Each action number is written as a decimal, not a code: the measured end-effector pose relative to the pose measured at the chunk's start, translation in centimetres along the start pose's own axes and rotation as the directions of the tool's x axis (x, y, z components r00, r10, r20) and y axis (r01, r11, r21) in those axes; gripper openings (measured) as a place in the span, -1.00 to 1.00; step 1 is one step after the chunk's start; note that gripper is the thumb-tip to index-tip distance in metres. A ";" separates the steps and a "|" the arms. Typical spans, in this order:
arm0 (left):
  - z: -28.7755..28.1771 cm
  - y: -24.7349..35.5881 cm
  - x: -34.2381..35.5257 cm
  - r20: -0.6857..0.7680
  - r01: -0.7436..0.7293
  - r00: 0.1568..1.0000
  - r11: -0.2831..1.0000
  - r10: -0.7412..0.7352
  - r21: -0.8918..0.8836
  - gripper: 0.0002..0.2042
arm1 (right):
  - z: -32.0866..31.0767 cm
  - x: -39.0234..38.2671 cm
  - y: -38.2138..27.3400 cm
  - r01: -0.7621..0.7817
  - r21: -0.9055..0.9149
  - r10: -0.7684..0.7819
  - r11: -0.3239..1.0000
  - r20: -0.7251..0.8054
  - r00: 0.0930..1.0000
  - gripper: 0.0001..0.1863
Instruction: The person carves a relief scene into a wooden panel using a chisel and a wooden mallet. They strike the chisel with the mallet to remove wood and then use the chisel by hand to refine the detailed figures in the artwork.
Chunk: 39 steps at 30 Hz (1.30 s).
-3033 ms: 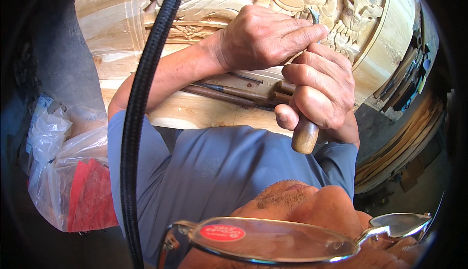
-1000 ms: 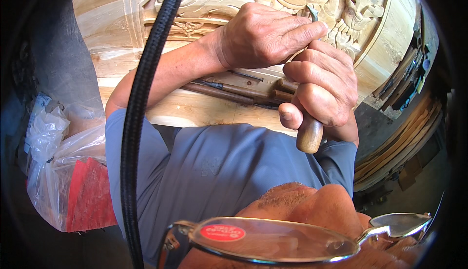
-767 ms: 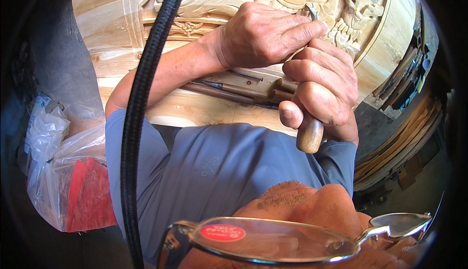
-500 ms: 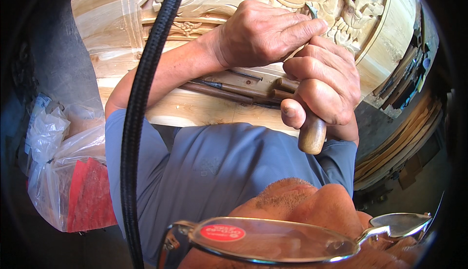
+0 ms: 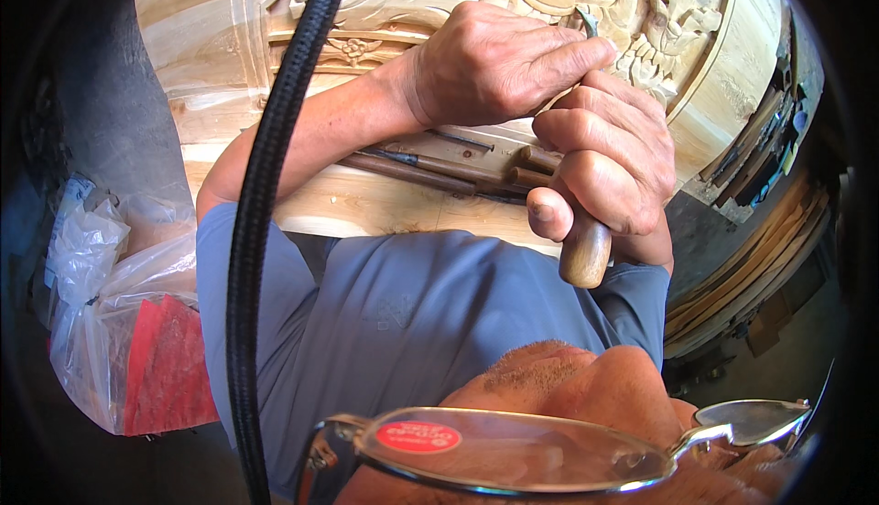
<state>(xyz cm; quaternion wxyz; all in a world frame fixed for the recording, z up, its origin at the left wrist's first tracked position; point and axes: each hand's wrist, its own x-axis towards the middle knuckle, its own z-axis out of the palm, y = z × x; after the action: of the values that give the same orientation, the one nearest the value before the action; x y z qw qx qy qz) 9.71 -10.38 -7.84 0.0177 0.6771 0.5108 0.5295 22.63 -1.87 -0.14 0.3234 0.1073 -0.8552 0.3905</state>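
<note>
Round wooden-handled chisel (image 5: 584,247) on carved pale wood (image 5: 659,10)

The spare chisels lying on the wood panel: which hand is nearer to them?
Right. The right hand, gripping the chisel handle, sits over the ends of the spare chisels. The left hand rests higher on the carving.

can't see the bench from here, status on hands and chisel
Right hand gripping chisel. Left hand steadying it on carved panel. Spare tools alongside.
</note>
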 end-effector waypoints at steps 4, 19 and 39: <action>0.0 0.0 -0.1 0.001 0.003 1.000 1.000 -0.003 0.009 -0.67 | -0.5 -0.3 -0.3 -0.043 -0.026 0.045 0.999 0.068 0.997 -0.55; -0.1 -0.1 -0.1 0.019 0.018 1.000 1.000 -0.018 -0.006 -0.62 | -1.2 -0.2 -1.1 -0.126 -0.088 0.138 0.988 0.151 0.979 -0.53; -0.1 0.0 0.0 0.041 0.027 0.999 1.000 -0.027 -0.010 -0.66 | -1.3 -0.2 -1.1 -0.110 -0.102 0.126 0.989 0.163 0.979 -0.54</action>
<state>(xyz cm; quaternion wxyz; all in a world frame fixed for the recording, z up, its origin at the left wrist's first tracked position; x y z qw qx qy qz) 9.66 -10.43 -7.78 0.0389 0.6806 0.5168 0.5179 23.87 -1.70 1.03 0.2306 0.0739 -0.9015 0.3587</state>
